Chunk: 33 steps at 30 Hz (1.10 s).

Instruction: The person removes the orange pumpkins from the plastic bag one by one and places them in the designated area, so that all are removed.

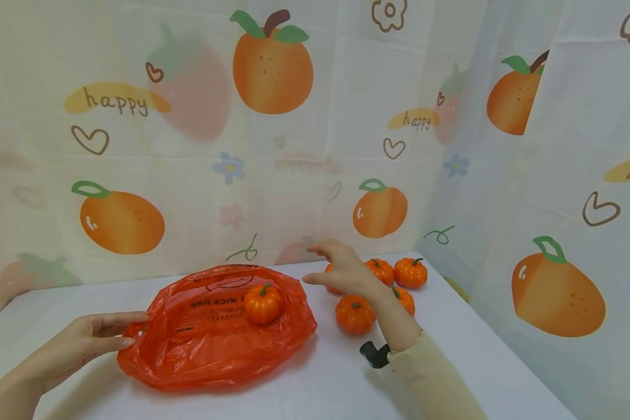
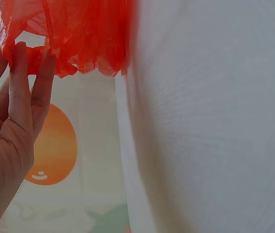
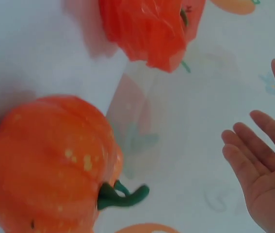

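My left hand [image 1: 84, 344] pinches the left rim of a red plastic bag [image 1: 215, 356], which lies mouth-up on the table. In the left wrist view, the fingers of that hand meet the bag's crinkled edge [image 2: 88, 43]. One small orange pumpkin [image 1: 263, 304] with a green stem rests inside the bag, toward its right side. Above the table right of the bag, my right hand [image 1: 346, 269] holds nothing, thumb and fingers spread apart. Several more pumpkins [image 1: 355, 315] stand below and behind it, some partly hidden by the hand and forearm. The right wrist view shows a pumpkin [image 3: 50, 165] close up.
The white table [image 1: 315, 391] runs back to a curtain [image 1: 304, 146] printed with oranges, hearts and the word happy. More curtain hangs along the right side. A small black device [image 1: 374, 354] sits at the right wrist.
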{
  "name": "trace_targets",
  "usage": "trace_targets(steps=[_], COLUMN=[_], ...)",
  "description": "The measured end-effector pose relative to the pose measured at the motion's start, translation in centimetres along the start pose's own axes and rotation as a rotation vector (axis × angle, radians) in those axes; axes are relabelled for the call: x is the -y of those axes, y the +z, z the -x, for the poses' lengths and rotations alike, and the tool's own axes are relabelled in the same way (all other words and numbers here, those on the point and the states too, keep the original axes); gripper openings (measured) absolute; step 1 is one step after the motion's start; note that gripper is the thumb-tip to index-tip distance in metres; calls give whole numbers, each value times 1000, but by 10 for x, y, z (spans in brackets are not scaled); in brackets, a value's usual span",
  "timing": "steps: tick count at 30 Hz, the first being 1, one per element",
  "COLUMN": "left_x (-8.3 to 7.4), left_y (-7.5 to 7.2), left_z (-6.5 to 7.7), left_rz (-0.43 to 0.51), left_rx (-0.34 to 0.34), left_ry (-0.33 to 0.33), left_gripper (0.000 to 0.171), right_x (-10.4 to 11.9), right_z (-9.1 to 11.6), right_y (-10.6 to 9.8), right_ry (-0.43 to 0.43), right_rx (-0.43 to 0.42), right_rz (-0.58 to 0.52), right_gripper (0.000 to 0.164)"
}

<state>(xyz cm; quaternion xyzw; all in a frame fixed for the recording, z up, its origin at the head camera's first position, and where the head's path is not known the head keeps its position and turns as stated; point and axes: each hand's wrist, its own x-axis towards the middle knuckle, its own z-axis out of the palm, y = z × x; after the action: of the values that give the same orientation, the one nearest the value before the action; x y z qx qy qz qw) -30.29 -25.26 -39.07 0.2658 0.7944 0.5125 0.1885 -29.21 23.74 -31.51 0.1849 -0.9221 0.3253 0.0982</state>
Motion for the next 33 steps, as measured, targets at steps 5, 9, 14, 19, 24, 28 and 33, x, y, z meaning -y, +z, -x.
trace_targets(steps=[5,9,14,19,24,28,33], left_x=[0,0,1,0,0,0,-1], left_y=[1,1,1,1,1,2,3], left_z=[-1,-1,0,-2,-2,-3,-3], left_rz=[-11,-4,-18,-13,-12,-6,9], left_rx=[-6,-1,-9,-12,1,0,6], left_ry=[-3,-17,-18,-38,-21,-35,-43], left_gripper=[42,44,46,45,42,41,42], right_x=[2,5,7,10,16,19,21], right_z=[-6,-9,-14,-17,-20,-23,-28], right_y=[12,19,31,44,57,67,76], right_ry=[-46,-79,-146,-137,-89,-91,-99], right_rx=[23,51,77,108,136,142,145], right_rz=[0,9,-13,-9,-21,-7,23], right_gripper=[61,56,50,54,61,62,64])
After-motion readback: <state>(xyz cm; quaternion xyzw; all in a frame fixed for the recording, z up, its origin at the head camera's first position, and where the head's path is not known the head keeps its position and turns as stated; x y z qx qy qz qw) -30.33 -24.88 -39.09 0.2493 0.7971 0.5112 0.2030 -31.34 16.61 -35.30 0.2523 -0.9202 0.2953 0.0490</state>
